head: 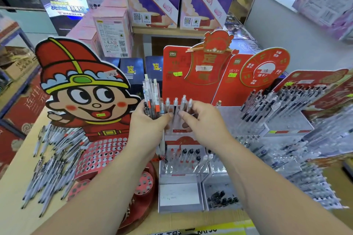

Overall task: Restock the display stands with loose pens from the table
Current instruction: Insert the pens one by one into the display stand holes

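Note:
My left hand (148, 122) grips a bundle of clear pens (150, 95) upright, their tops rising above my fingers. My right hand (200, 120) reaches beside it, thumb and fingertips at a pen (175, 105) standing in the top row of the middle red display stand (178, 66). A lower row of that stand holds several pens (188, 155). Many loose pens (51, 160) lie on the table at left, beside the cartoon-figure stand (103, 150) with its empty holes.
More red stands packed with pens (282, 105) fill the right side. A white notepad tray (179, 194) and a tray of small black caps (222, 197) sit at the front. Boxes (112, 30) stack behind the stands.

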### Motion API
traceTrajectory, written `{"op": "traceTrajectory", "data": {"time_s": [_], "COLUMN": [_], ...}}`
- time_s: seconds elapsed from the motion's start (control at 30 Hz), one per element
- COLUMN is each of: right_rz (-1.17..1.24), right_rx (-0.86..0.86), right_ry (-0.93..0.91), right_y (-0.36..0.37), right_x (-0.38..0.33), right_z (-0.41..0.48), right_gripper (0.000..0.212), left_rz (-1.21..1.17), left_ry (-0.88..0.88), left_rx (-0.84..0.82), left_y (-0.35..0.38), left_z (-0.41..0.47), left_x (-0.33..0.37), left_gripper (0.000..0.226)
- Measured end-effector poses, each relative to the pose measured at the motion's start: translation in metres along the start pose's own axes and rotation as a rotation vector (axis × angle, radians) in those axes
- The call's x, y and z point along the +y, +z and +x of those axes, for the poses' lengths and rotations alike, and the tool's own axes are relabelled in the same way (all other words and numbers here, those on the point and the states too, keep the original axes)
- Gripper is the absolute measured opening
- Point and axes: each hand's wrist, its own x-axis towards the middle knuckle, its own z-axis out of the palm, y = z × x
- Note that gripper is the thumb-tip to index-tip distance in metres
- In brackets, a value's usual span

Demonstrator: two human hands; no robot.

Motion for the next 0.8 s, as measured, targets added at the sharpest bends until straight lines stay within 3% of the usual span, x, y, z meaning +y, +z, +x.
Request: {"op": "traceTrajectory", "data": {"time_s": [0.2, 0.3, 0.43, 0.67, 0.8], "right_rz": [0.096, 0.152, 0.162, 0.142, 0.123], "right_rx": [0.030, 0.096, 0.190, 0.095, 0.049], "right_ry": [-0.036, -0.048, -0.068, 0.013, 0.009], "right_y": [-0.008, -0.018, -0.034, -0.017, -0.014], "right_x": [-0.011, -0.025, -0.031, -0.021, -0.019], "right_z": [-0.003, -0.006, -0.011, -0.008, -0.002], "right_gripper": [0.008, 0.025, 0.023, 0.005, 0.007], "left_rz": [-0.016, -0.036, -0.048, 0.007, 0.068], "left_ry": [0.012, 0.013, 0.020, 0.047, 0.068], "left_rx": [-0.006, -0.013, -0.024, -0.060, -0.093], "left_y": [-0.001, -0.001, -0.003, -0.004, -0.005], "left_z": [0.003, 0.004, 0.003, 0.002, 0.005], "left_x": [-0.001, 0.000, 0.000, 0.005, 0.007], "left_gripper": [0.031, 0.032, 0.029, 0.032, 0.034]}}
